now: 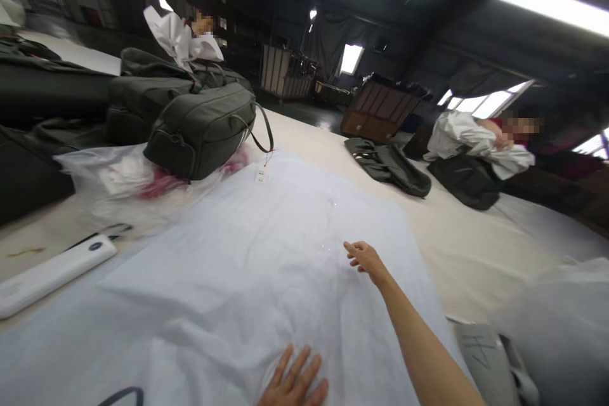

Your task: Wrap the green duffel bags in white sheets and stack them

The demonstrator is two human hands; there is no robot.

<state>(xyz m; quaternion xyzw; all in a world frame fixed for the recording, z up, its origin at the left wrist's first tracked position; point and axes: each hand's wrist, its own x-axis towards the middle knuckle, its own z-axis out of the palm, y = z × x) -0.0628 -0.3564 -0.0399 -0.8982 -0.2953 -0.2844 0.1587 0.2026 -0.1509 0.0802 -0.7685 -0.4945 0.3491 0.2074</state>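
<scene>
"Your hands?"
"Left hand spread on the rumpled white sheet before you; right hand loosely curled over it, apparently empty."
"What risk?"
"Your sliding palm could bunch its creases; tugging might disturb the paper tag."

Pale spread sheet: thin cloth or soft plastic, cannot tell which; mostly matt, creased and rippled
Tabletop: smooth-looking, matt covering, material unclear
Handled dark bag: cloth-like or leather-like, low sheen
Hang tag: flat, paper-like card
Clear wrap: thin plastic film, wrinkled, glossy
White slim device: smooth, hard-looking plastic, faint shine
Crumpled white sheet: paper-like, sharply creased
2 dark bags at right: soft-looking, mainly matt
Cloudy bag: translucent plastic, wrinkled
</scene>
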